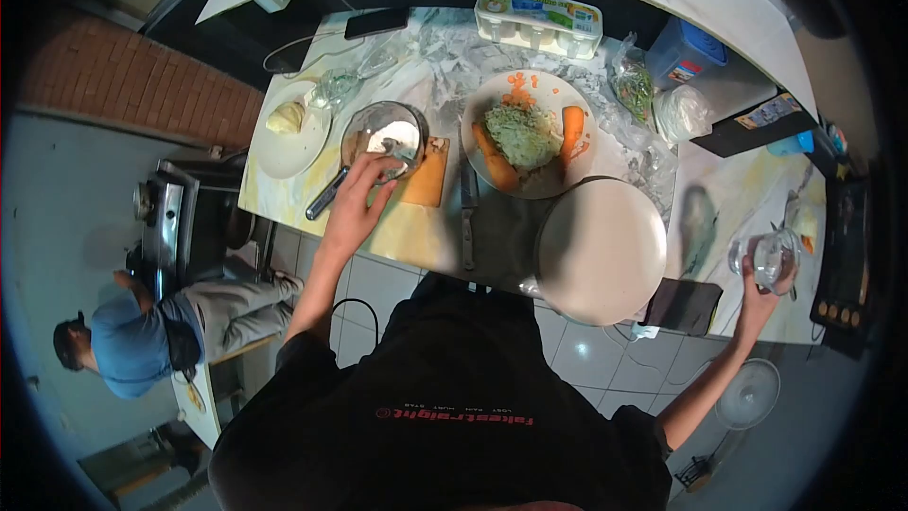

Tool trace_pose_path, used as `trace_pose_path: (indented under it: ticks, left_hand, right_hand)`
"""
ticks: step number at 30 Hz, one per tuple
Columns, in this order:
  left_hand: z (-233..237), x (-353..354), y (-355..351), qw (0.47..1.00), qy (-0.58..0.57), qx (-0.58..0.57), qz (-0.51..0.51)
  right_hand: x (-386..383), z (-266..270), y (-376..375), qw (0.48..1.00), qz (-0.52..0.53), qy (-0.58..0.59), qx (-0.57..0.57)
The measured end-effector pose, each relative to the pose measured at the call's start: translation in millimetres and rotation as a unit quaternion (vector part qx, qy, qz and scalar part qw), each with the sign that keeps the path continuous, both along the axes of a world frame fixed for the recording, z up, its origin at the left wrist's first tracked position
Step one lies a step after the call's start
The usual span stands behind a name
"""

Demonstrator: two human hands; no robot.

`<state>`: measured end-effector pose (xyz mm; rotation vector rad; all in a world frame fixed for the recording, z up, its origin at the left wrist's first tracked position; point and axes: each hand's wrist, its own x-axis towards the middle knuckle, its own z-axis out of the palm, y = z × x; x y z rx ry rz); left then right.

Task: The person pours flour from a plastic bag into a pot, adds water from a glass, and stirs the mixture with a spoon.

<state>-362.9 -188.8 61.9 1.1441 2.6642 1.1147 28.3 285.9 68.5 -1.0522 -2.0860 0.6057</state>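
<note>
My left hand [362, 194] reaches over the near rim of a glass bowl [355, 123] with white powder in it, fingers curled at the rim and thumb on the near side. Beside that hand lies a black handle [327, 197], and an orange-brown cutting board [426, 175] sits right of the bowl. Far to the right, my right hand [754, 298] is wrapped round a clear glass bowl [777, 260] near the counter's edge. In the middle a white plate [473, 99] carries shredded pale green vegetable, carrot pieces and orange bits. A knife [467, 227] lies left of it.
An upturned-looking white round plate [605, 251] overhangs the front edge. At left a plate [274, 166] holds a pale yellow lump [285, 117]. A seasoning box [539, 21], a phone [376, 24] and plastic bags [632, 80] line the back. A person [156, 336] stands at far left.
</note>
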Motion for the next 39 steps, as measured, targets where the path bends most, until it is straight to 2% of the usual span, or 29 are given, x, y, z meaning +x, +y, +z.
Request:
trace_pose_path:
  ticks: [5, 6, 8, 9, 11, 12, 13, 15, 17, 19, 20, 21, 24, 27, 29, 30, 31, 33, 37, 39]
  left_hand:
    - [-8, -73, 1, 0.971, 0.041, -0.052, -0.231]
    - [-12, -85, -1, 0.971, 0.038, -0.044, -0.231]
    - [-20, -102, -3, 0.94, 0.029, -0.088, -0.329]
    - [-28, -107, -5, 0.938, 0.031, -0.082, -0.335]
    - [-43, -118, -5, 0.918, 0.111, -0.058, -0.377]
    - [-41, -124, -3, 0.907, 0.088, -0.056, -0.409]
    - [-40, -125, -2, 0.905, 0.09, -0.052, -0.413]
    - [-36, -123, 0, 0.922, -0.007, -0.122, -0.367]
    - [-39, -124, 3, 0.921, -0.002, -0.123, -0.371]
    - [-47, -127, 8, 0.907, 0.009, -0.062, -0.417]
    - [-50, -128, 8, 0.898, 0.028, -0.045, -0.438]
    - [-52, -129, 8, 0.896, 0.029, -0.041, -0.441]
    - [-56, -135, 10, 0.888, 0.03, -0.05, -0.457]
    - [-53, -152, 3, 0.89, 0.013, -0.012, -0.455]
    - [-47, -164, -7, 0.926, 0.037, 0.061, -0.37]
    - [-44, -164, -15, 0.952, -0.037, 0.021, -0.302]
    - [-40, -166, -22, 0.952, -0.04, 0.022, -0.304]
    - [-34, -170, -36, 0.97, -0.134, 0.064, -0.193]
    - [-44, -179, -57, 0.976, -0.103, 0.153, -0.114]
    - [-44, -180, -68, 0.979, -0.103, 0.151, -0.094]
  right_hand:
    - [-67, 17, -127, 0.992, 0.03, 0.087, -0.088]
    - [-81, 18, -149, 0.992, 0.037, 0.081, -0.089]
    - [-104, 18, -185, 0.995, 0.039, 0.034, -0.081]
    - [-116, 10, -205, 0.996, 0.013, 0.055, -0.075]
    - [-141, 8, -237, 0.99, 0.053, 0.089, -0.1]
    - [-150, 6, -250, 0.99, 0.048, 0.09, -0.095]
    - [-159, 5, -260, 0.991, 0.055, 0.067, -0.1]
    - [-176, 1, -281, 0.992, 0.059, 0.042, -0.103]
    - [-193, -3, -300, 0.99, 0.066, 0.055, -0.109]
    - [-209, 0, -314, 0.992, 0.072, 0.036, -0.096]
    - [-217, 2, -324, 0.988, 0.075, 0.07, -0.118]
    - [-224, 4, -332, 0.982, 0.079, 0.103, -0.139]
    - [-241, 14, -346, 0.981, 0.08, 0.079, -0.16]
    - [-254, 16, -355, 0.976, 0.083, 0.074, -0.189]
    - [-261, 15, -358, 0.967, 0.109, 0.073, -0.217]
    - [-263, 10, -356, 0.969, 0.129, 0.066, -0.2]
    - [-269, 12, -357, 0.97, 0.126, 0.064, -0.199]
    - [-283, 18, -361, 0.975, 0.144, 0.044, -0.165]
    - [-303, 0, -355, 0.975, 0.182, 0.021, -0.125]
    - [-316, -3, -354, 0.972, 0.193, 0.014, -0.135]
